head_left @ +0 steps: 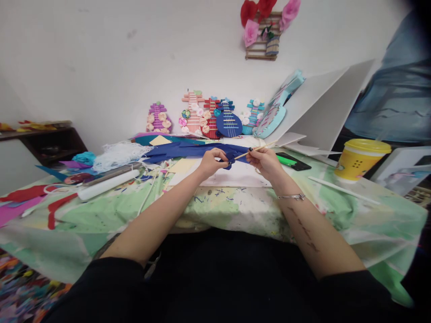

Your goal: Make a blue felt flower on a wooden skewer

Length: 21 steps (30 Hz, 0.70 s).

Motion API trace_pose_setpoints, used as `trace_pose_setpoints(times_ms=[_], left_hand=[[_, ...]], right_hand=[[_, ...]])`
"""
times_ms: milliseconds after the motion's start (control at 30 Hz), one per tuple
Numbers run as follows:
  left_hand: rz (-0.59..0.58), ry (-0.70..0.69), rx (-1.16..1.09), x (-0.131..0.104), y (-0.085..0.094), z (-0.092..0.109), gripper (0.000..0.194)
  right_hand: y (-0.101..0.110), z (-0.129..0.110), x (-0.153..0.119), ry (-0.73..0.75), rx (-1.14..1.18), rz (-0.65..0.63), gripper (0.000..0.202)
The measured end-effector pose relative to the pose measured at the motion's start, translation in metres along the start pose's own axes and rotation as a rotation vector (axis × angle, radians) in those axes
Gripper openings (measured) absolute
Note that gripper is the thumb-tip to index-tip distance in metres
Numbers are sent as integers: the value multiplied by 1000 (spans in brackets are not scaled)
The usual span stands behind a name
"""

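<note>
Between my two hands is a small dark blue paper piece, curled and bunched up. My left hand pinches it from the left with thumb and fingertips. A thin wooden stick is gripped in my right hand; its left end meets the blue paper, and the other end points up to the right. Below the hands lies a white sheet. Just behind them, long dark blue paper strips spread across the table.
Toy-like paper lutes lean on the wall. White string and a white stick-like tool lie left. On the right are a phone, a green marker, a yellow-lidded cup and large white boards.
</note>
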<state>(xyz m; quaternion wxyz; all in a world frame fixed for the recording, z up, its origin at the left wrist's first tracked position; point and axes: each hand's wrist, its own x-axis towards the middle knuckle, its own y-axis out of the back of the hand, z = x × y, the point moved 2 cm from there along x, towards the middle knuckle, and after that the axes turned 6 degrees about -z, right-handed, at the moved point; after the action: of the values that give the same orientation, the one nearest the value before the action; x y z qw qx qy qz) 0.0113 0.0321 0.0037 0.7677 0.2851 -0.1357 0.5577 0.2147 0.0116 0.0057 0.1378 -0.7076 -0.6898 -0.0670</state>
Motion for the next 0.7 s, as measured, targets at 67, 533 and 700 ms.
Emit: trace_pose_setpoints(times_ms=[67,533,700], left_hand=[[4,1,-6,0,0,-1,15],[-56,59,46,0,-1,-3,11],[-89,66,58,-1,-1,-2,12]], right_hand=[[2,-2,-2,-3,-144,54,35],[-17,-4,-13,541,-1254,-90,8],[-15,2,-8,454,-1203,-178,8]])
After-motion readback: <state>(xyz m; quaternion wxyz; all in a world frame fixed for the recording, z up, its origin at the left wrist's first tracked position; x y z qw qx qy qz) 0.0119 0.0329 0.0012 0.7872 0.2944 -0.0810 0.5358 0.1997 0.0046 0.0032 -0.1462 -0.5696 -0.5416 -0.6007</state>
